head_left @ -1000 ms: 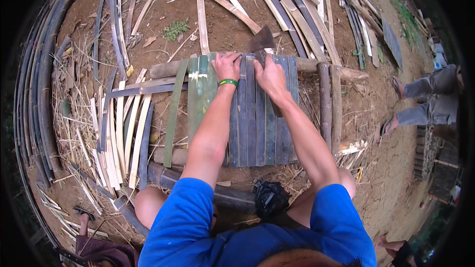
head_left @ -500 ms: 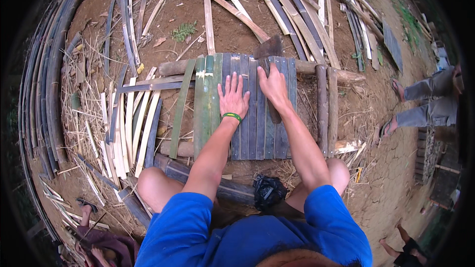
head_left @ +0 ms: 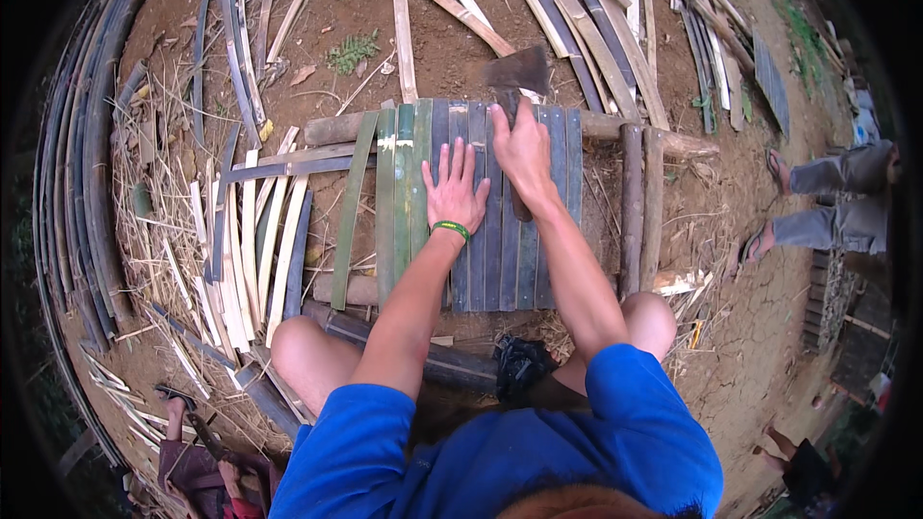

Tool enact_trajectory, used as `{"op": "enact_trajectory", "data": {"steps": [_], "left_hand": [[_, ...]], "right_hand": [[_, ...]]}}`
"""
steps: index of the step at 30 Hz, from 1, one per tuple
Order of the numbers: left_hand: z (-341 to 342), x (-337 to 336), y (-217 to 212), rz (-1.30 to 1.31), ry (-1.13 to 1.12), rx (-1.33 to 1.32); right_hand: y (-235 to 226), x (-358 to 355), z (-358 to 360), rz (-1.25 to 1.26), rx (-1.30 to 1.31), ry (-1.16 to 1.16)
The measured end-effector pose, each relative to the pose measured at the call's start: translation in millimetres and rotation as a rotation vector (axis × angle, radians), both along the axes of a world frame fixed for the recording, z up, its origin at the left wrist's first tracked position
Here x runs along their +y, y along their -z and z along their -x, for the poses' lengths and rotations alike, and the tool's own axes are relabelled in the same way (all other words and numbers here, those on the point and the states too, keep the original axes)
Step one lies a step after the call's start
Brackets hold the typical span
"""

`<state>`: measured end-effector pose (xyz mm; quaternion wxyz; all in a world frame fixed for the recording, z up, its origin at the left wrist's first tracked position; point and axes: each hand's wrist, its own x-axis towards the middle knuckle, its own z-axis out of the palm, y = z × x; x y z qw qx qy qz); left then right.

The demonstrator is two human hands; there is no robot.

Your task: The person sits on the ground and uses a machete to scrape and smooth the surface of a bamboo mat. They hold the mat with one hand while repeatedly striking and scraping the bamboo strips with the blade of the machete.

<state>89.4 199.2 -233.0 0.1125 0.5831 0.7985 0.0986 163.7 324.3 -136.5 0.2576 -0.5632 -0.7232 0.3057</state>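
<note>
A panel of green and dark bamboo slats (head_left: 404, 202) lies side by side across round logs (head_left: 332, 127) on the dirt. My left hand (head_left: 454, 190), with a green wristband, rests flat with spread fingers on the middle slats. My right hand (head_left: 520, 152) is closed around the wooden handle of a hatchet (head_left: 517, 72). The hatchet's dark metal head sits over the far edge of the panel, and its handle runs back along the slats under my palm. My bare knees frame the near end of the panel.
Loose split bamboo strips (head_left: 240, 250) pile up at the left, with longer ones (head_left: 577, 29) fanned out beyond the panel. Two short posts (head_left: 639, 202) lie at the right. Another person's sandalled feet (head_left: 769, 202) stand at right. A black bag (head_left: 521, 365) sits by my knee.
My left hand has slid back from the panel's far edge to its middle. My right hand has also drawn back a little along the hatchet handle.
</note>
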Motion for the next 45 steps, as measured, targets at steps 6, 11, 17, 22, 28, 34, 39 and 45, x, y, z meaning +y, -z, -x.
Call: {"op": "enact_trajectory", "data": {"steps": [6, 11, 17, 22, 28, 34, 39, 45], "left_hand": [[-9, 7, 2, -0.034, 0.041, 0.022], [5, 1, 6, -0.007, -0.003, 0.029], [-3, 4, 2, -0.026, 0.016, 0.032], [0, 7, 21, -0.057, 0.013, 0.159], [-8, 15, 21, 0.291, 0.164, 0.575], [13, 1, 32, -0.012, 0.059, 0.250], [-6, 11, 11, 0.119, 0.128, 0.162], [6, 1, 16, -0.085, -0.012, -0.008]], "right_hand": [[47, 7, -16, 0.011, -0.191, -0.083], [-3, -20, -4, 0.037, 0.069, 0.033], [26, 7, -8, 0.101, -0.026, -0.025], [8, -19, -6, 0.361, 0.434, 0.255], [60, -1, 3, 0.743, 0.632, 0.222], [33, -30, 30, 0.499, 0.689, 0.423], [86, -7, 23, 0.555, 0.411, 0.255], [48, -19, -6, 0.285, 0.052, 0.198]]}}
